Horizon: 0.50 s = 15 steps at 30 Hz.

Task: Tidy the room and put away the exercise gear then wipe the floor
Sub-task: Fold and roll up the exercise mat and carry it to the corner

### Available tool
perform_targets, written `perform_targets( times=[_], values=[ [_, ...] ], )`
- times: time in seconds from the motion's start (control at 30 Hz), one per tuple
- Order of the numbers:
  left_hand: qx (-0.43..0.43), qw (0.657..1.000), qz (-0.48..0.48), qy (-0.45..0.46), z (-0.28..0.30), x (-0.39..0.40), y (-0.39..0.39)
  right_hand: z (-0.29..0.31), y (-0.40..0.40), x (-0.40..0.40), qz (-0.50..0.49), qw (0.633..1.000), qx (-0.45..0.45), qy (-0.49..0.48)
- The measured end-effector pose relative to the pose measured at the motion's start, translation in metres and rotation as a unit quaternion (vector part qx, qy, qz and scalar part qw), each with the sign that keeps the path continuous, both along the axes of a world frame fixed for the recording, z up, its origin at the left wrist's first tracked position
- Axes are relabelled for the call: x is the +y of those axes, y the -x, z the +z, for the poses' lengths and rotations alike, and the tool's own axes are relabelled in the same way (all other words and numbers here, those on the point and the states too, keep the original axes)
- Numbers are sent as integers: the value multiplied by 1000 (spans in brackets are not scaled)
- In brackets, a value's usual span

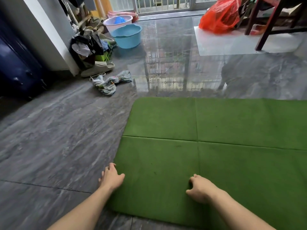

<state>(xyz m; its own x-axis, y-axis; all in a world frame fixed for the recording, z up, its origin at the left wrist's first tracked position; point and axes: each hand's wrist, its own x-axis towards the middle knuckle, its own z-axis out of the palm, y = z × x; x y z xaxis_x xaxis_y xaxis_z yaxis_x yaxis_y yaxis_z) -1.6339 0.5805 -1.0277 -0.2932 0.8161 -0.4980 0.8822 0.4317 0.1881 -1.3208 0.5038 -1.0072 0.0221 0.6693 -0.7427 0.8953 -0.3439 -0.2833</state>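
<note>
Single head view, looking forward and down, close over green mat [216, 138], grey floor [58, 138] beyond.

green mat [216, 138] cut off right, left fingertips [103, 174] hidden

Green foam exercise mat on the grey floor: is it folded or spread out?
Spread out. The green foam exercise mat lies flat, crease lines showing, nothing doubled over.

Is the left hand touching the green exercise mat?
Touching. The head view shows the left hand at the left edge of the green exercise mat, its thumb lying on the mat surface with no gap.
</note>
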Motion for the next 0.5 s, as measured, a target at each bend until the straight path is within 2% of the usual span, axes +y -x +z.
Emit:
perform_targets(
  times=[0.07, 0.17, 0.33, 0.4, 0.5],
  values=[
    [-9, 1000, 19, -15, -2, 4, 0, 1, 2, 5, -3, 1000, -3, 13],
    [-60, 992, 96, -55, -2, 13, -1, 2, 7, 5, -2, 1000, 0, 25],
    [-32, 973, 127, -191, 8, 12, 10, 2, 9, 3, -16, 999, 7, 29],
    [-55, 966, 95, -235, 20, 12, 11, 3, 8, 3, -33, 999, 16, 38],
    [-83, 966, -8, -243, 46, 18, 5, 3, 6, 4, -83, 995, 37, 30]
  ],
)
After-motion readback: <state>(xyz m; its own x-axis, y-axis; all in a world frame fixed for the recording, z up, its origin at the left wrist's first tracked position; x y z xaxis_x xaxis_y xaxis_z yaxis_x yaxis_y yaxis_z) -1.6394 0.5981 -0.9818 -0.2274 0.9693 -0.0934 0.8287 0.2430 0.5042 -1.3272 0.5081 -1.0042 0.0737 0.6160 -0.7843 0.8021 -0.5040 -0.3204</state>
